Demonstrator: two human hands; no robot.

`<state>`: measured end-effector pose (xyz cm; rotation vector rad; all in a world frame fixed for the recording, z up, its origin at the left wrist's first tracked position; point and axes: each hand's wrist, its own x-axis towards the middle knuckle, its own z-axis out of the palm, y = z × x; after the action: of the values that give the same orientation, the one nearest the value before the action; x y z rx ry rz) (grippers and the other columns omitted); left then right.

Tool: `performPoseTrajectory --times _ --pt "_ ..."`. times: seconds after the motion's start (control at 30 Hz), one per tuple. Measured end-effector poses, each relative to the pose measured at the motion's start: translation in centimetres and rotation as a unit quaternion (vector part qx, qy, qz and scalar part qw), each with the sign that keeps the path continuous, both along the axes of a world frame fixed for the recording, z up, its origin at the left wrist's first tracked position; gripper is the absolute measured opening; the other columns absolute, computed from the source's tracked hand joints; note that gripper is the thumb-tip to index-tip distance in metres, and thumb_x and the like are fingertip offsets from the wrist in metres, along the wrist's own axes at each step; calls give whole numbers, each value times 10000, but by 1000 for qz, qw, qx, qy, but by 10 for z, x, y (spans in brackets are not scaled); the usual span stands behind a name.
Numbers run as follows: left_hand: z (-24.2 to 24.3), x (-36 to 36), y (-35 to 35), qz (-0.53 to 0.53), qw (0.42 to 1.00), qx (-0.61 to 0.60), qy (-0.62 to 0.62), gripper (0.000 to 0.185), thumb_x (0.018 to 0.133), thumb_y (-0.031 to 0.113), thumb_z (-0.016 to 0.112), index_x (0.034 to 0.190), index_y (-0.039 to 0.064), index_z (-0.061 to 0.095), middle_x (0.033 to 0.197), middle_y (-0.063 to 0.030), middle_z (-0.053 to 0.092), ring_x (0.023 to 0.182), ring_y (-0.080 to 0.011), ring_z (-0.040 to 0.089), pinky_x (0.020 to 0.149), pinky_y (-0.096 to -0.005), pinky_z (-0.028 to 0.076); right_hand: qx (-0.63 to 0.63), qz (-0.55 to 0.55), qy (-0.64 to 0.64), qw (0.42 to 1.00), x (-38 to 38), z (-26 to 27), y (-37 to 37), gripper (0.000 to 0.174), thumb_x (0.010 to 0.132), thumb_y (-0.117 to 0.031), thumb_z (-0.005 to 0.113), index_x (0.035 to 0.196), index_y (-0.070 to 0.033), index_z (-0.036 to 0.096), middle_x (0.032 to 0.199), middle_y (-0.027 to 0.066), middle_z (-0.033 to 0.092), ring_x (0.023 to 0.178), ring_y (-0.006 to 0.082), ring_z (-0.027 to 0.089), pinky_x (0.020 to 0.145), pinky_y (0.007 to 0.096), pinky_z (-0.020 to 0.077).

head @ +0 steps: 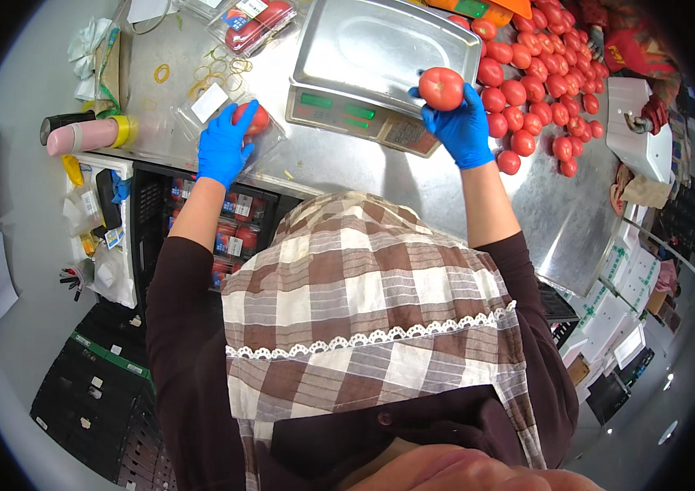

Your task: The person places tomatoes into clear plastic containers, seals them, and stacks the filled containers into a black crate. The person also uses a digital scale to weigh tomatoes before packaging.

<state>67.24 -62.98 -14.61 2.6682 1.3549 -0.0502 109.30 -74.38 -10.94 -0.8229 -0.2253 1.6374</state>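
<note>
Both of my hands wear blue gloves. My left hand (223,145) has its fingers around a tomato (252,119) that rests in a clear plastic tray (271,142) on the steel table. A white card or label (209,103) lies at the tray's upper left. In my right hand (458,126) a large tomato (441,89) is held up over the right front corner of a digital scale's steel pan (378,46). No item lies on the pan. Green digits glow on the scale's front panel (347,116). Many loose tomatoes (535,89) lie to the right of my right hand.
Rubber bands (215,73) and a packed tray of tomatoes (258,27) are at the upper left. A pink bottle (80,137) lies at the left edge. A black crate (151,202) holds packed trays below. Another person's gloved hand (648,116) is by a white foam box (639,135).
</note>
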Motion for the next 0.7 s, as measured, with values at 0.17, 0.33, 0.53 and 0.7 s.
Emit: performPoseTrajectory --times 0.17,0.33,0.53,0.7 --pt "0 -2 1 32 999 5 -11 824 773 201 761 1487 312 364 1424 -181 425 1178 -405 513 966 -463 482 17 49 293 955 -48 7 -11 680 893 -491 565 1395 -55 421 1416 209 472 1170 387 571 853 443 563" --pt "-9 -2 7 46 998 -14 -45 768 791 179 745 1469 297 404 1446 -190 400 1190 -429 496 995 -470 465 -5 72 287 955 -69 3 -9 651 894 -501 566 1366 -65 460 1359 195 524 1159 379 577 843 446 559" --pt "-10 -4 8 44 993 -21 -105 682 833 171 714 1447 288 441 1449 -182 403 1217 -408 490 1016 -457 454 16 116 129 985 -109 13 -3 773 836 -328 697 1427 33 354 1351 272 485 1028 357 641 850 428 592" --pt "-7 5 7 46 993 -14 -110 655 850 188 694 1444 297 439 1456 -160 410 1210 -377 507 1004 -439 467 131 215 -288 924 -165 11 24 692 821 -163 751 1431 -137 427 1340 127 495 1185 272 553 1030 384 474"
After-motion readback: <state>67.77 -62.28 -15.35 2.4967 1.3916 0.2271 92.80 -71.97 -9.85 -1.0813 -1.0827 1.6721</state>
